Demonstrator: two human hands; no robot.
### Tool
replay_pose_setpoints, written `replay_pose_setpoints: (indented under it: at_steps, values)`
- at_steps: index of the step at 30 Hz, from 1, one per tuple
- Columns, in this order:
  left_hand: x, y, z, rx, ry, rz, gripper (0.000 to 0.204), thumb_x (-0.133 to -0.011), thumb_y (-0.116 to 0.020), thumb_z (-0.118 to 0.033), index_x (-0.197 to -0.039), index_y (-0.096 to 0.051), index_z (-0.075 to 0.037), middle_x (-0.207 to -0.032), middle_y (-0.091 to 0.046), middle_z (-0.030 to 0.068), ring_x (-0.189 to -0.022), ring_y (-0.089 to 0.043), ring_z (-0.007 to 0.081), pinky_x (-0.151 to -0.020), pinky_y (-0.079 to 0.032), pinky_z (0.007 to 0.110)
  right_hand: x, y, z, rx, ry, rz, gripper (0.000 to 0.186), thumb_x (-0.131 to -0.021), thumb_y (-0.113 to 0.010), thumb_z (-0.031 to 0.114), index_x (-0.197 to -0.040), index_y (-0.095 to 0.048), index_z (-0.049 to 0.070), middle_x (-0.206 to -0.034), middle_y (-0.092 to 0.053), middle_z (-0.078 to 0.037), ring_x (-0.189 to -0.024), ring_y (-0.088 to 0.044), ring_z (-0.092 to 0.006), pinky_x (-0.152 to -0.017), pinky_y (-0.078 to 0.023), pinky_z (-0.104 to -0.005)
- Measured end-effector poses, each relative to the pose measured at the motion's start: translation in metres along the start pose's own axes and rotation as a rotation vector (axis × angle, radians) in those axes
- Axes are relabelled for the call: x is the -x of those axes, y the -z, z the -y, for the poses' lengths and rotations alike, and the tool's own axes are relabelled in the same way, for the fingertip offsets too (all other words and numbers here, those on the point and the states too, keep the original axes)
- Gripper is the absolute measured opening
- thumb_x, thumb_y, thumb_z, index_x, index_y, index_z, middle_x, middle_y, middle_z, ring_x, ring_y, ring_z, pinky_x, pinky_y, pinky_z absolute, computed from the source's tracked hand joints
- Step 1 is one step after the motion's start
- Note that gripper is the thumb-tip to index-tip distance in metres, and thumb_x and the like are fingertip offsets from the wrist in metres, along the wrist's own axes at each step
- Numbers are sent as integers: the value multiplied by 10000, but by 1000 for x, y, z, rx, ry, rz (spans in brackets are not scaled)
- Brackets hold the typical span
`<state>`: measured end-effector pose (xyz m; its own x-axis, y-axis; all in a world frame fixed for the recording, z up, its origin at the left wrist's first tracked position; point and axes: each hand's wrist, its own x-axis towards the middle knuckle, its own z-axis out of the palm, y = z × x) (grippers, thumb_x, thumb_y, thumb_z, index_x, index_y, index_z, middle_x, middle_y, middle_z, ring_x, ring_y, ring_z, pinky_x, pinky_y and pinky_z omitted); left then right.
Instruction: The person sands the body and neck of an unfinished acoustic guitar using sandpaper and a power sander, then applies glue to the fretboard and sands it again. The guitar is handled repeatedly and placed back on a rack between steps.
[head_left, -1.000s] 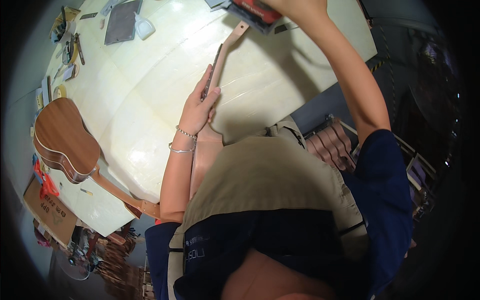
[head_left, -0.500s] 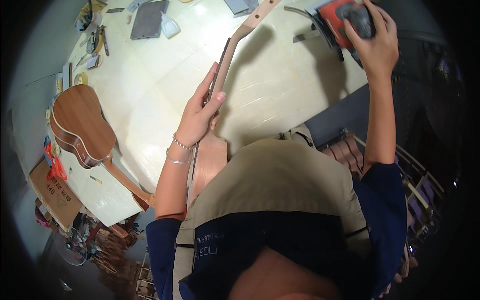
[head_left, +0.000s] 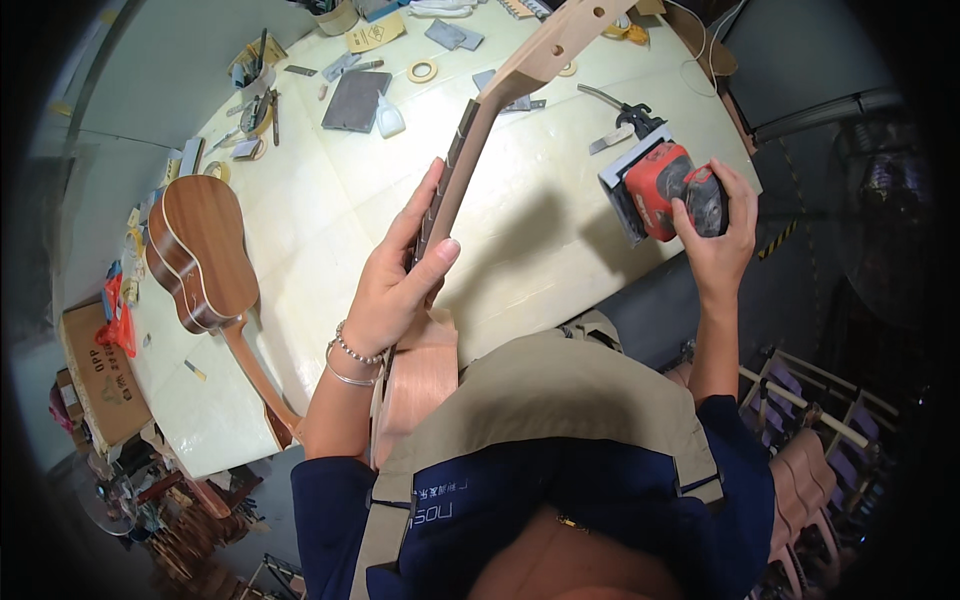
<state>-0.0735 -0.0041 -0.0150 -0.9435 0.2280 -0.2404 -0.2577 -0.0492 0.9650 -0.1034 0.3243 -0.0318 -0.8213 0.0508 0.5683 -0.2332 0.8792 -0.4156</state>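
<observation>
Gripping the guitar (head_left: 424, 375) by its neck (head_left: 464, 185), the left hand (head_left: 398, 282) steadies it; the right hand (head_left: 724, 242) has swung its held sander (head_left: 658, 192) from the headstock (head_left: 568, 38) to the guitar's right, out of contact.

The sander (head_left: 660, 190) is red and black, the guitar neck (head_left: 468, 165) tan.

Bright light floods the tabletop (head_left: 320, 260); a soft shadow lies four o'clock of the guitar neck (head_left: 464, 178); curved edges blacken around three.
</observation>
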Motion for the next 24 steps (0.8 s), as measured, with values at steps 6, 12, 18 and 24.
replay_pose_setpoints:
  at_steps: [6, 12, 18, 24]
  values:
    - [-20, 1, 46, -82, 147, 31, 606, -901, -574, -264, -1442, -308, -196, -705, -428, -44, -507, -368, 49, -464, -339, 202, 28, 9, 20, -75, 32, -11, 580, -592, -773, 75, -1126, -547, 60, -1123, -568, -156, -1032, -559, -315, -895, -441, -382]
    - [-44, 5, 132, 62, 395, 19, 552, -919, -550, -282, -1425, -342, -208, -672, -427, -31, -467, -380, 53, -406, -331, 200, 60, -5, 42, -229, 19, 74, 588, -558, -799, 104, -1096, -568, 58, -1127, -568, -185, -1001, -580, -314, -842, -479, -370]
    - [-47, 3, 144, 1, 444, 23, 523, -927, -546, -265, -1412, -367, -193, -651, -432, -35, -451, -364, 43, -391, -327, 199, 75, -26, 49, -256, -32, 202, 605, -556, -788, 53, -1112, -551, 40, -1167, -549, -201, -1048, -560, -319, -884, -460, -373]
    - [-38, 25, 80, 109, 238, -53, 534, -932, -538, -241, -1425, -340, -195, -693, -434, -39, -491, -343, 39, -428, -328, 188, 71, -27, 36, -134, -68, 83, 538, -575, -784, 78, -1087, -616, 82, -1128, -543, -184, -999, -559, -329, -830, -468, -390]
